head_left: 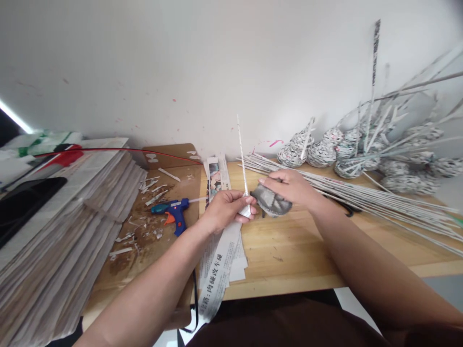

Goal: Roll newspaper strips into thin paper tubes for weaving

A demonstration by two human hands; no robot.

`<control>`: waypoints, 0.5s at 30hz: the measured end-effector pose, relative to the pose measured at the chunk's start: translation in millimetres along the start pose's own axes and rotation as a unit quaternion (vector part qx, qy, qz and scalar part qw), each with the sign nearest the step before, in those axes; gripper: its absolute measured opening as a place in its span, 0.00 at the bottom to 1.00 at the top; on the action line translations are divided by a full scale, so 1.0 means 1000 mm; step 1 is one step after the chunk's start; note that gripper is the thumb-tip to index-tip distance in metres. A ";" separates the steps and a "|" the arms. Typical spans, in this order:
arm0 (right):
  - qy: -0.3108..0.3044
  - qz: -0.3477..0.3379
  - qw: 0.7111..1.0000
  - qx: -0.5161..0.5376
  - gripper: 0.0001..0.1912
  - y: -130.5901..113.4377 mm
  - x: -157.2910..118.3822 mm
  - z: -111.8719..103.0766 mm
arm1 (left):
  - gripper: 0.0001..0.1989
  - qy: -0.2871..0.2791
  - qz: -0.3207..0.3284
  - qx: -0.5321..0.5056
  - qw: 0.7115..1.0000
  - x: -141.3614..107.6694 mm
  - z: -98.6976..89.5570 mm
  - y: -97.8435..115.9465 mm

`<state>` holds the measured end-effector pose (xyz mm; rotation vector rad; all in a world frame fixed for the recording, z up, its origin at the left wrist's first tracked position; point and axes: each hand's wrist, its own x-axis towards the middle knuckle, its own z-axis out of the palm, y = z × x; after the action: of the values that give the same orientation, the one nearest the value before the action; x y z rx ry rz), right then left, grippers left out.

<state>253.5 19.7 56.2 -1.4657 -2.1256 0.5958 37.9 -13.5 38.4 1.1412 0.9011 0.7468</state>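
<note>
Rolling seems the step: the left hand (228, 210) pinches a paper stick (241, 156) above the table (289, 262), newspaper strip (219, 279) below; the right hand (291, 185) touches a grey cloth (269, 201) (gripping or not, I can't tell). Next calls for steady pinching.

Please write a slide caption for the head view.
Left hand holds a partly rolled newspaper strip; right hand touches a grey object.

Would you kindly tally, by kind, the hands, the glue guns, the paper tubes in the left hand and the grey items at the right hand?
Left hand and right hand: 2
Glue gun: 1
Paper tube: 1
Grey item: 1
Total: 5
</note>
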 end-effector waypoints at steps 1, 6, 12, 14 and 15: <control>0.001 0.005 1.000 0.016 0.22 0.002 0.000 -0.003 | 0.18 -0.001 -0.001 -0.003 1.000 0.000 0.000 0.001; 0.076 -0.057 0.994 0.052 0.16 -0.002 0.000 0.001 | 0.18 -0.008 -0.004 -0.003 1.000 0.001 -0.002 -0.001; -0.111 0.008 0.904 0.412 0.19 -0.028 -0.010 0.023 | 0.18 -0.037 -0.008 0.027 0.999 0.002 0.001 -0.008; -0.141 0.051 0.859 0.490 0.19 -0.031 -0.012 0.027 | 0.19 -0.045 -0.008 0.038 0.998 0.002 0.003 -0.010; -0.134 0.067 0.846 0.511 0.19 -0.031 -0.012 0.029 | 0.19 -0.049 -0.006 0.041 0.998 0.002 0.004 -0.011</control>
<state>216.5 -4.5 50.3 -0.9087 -1.3993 1.7276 42.8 -15.9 27.5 1.2335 0.8611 0.6439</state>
